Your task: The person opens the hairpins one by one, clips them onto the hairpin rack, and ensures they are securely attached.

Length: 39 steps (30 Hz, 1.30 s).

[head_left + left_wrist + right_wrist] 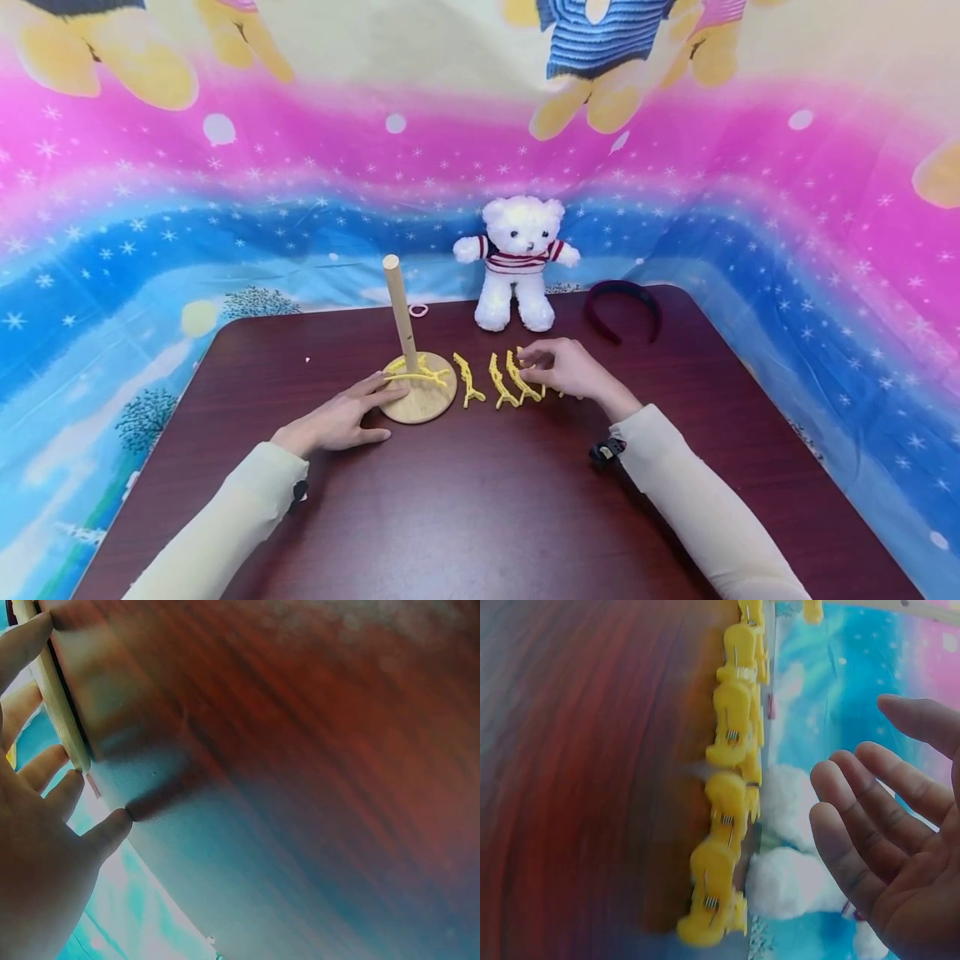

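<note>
A wooden stand has an upright pole on a round base. My left hand rests at the left of this base, fingers straight with fingertips on it and thumb spread toward the table. On the base, around the pole's foot, lies a yellow branch-shaped piece. Right of the stand, several yellow branch-shaped spring clips lie in a row; metal springs show on the clips in the right wrist view. Over the row's right part is my right hand, fingers loosely extended and holding nothing; it hides some clips.
A white teddy bear in a striped top stands at the table's back edge. Right of it lies a dark red headband. A pink ring-shaped band is behind the pole. Patterned cloth surrounds the dark brown table.
</note>
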Motion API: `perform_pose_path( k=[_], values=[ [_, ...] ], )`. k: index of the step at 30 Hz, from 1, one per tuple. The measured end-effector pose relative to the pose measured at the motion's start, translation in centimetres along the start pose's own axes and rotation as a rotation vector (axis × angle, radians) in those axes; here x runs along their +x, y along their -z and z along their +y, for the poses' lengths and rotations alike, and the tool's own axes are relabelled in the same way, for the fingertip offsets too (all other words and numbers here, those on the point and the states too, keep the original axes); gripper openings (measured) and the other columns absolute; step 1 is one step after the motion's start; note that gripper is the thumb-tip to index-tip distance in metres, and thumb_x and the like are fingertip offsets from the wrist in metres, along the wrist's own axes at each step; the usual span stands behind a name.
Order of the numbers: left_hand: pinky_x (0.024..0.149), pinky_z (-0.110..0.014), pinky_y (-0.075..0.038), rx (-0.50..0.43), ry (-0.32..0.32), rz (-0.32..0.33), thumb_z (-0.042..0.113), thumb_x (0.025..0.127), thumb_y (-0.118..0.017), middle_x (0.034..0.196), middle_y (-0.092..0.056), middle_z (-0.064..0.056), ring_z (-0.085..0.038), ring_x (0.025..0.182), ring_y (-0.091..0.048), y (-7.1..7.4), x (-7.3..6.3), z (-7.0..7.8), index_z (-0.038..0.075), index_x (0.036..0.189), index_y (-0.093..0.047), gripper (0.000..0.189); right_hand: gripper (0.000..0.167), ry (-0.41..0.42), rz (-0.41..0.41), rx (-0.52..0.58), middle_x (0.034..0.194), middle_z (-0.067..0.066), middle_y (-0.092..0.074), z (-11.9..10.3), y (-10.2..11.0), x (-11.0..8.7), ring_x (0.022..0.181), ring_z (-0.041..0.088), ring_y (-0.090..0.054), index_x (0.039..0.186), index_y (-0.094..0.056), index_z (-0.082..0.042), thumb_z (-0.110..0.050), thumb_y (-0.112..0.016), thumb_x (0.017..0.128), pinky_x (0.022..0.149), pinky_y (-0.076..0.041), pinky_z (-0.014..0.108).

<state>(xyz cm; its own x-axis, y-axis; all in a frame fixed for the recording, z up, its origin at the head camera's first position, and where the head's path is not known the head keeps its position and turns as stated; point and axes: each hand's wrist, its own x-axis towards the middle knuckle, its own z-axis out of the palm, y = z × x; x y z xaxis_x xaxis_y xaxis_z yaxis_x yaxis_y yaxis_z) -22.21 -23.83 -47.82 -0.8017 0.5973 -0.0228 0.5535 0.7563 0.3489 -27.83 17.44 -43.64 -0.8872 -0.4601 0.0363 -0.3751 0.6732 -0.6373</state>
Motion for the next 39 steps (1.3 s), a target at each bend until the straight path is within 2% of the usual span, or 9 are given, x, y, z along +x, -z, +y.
perform_pose_path(
  k=[10, 19, 24, 29, 39],
  values=[
    [0.112, -0.057, -0.039, -0.008, 0.001, -0.003, 0.033, 0.09, -0.073, 0.161, -0.031, -0.02, -0.039, 0.151, -0.026, 0.0, 0.0, 0.0, 0.026, 0.154, -0.041, 0.071, 0.032, -0.033, 0.032, -0.006, 0.097, 0.0, -0.074, 2.3, 0.9, -1.9, 0.081, 0.013, -0.067, 0.115, -0.074, -0.012, -0.03, -0.076, 0.088, 0.058, -0.054, 0.03],
    [0.111, -0.058, -0.039, -0.006, 0.002, -0.003, 0.035, 0.09, -0.073, 0.161, -0.031, -0.02, -0.04, 0.151, -0.025, -0.1, -0.2, -0.2, 0.026, 0.154, -0.041, 0.072, 0.032, -0.032, 0.062, -0.026, 0.097, 0.001, -0.075, 3.9, 1.4, -3.1, 0.086, 0.014, -0.069, 0.113, -0.074, -0.008, -0.029, -0.076, 0.089, 0.07, -0.055, 0.031],
    [0.111, -0.058, -0.039, -0.011, -0.005, 0.0, 0.035, 0.09, -0.074, 0.161, -0.031, -0.021, -0.04, 0.151, -0.026, 0.0, -0.1, -0.2, 0.026, 0.153, -0.042, 0.072, 0.031, -0.086, 0.085, -0.028, 0.097, 0.002, -0.075, 4.7, 1.5, -3.5, 0.085, 0.015, -0.069, 0.112, -0.075, -0.009, -0.029, -0.076, 0.089, 0.07, -0.056, 0.031],
    [0.113, -0.057, -0.038, -0.017, 0.015, -0.013, 0.036, 0.09, -0.073, 0.162, -0.029, -0.019, -0.038, 0.152, -0.024, -0.1, 0.0, -0.2, 0.029, 0.154, -0.04, 0.072, 0.028, -0.144, 0.108, -0.049, 0.095, 0.002, -0.075, 5.5, 1.5, -3.7, 0.083, 0.015, -0.069, 0.109, -0.076, -0.012, -0.03, -0.077, 0.088, 0.072, -0.056, 0.031],
    [0.113, -0.056, -0.038, -0.017, 0.03, -0.024, 0.036, 0.091, -0.073, 0.163, -0.028, -0.017, -0.037, 0.153, -0.024, 0.0, 0.1, -0.1, 0.03, 0.154, -0.04, 0.072, 0.033, -0.217, 0.105, -0.108, 0.094, 0.003, -0.075, 5.4, 1.1, -3.7, 0.081, 0.013, -0.068, 0.107, -0.075, -0.011, -0.034, -0.079, 0.084, 0.071, -0.054, 0.031]
  ],
)
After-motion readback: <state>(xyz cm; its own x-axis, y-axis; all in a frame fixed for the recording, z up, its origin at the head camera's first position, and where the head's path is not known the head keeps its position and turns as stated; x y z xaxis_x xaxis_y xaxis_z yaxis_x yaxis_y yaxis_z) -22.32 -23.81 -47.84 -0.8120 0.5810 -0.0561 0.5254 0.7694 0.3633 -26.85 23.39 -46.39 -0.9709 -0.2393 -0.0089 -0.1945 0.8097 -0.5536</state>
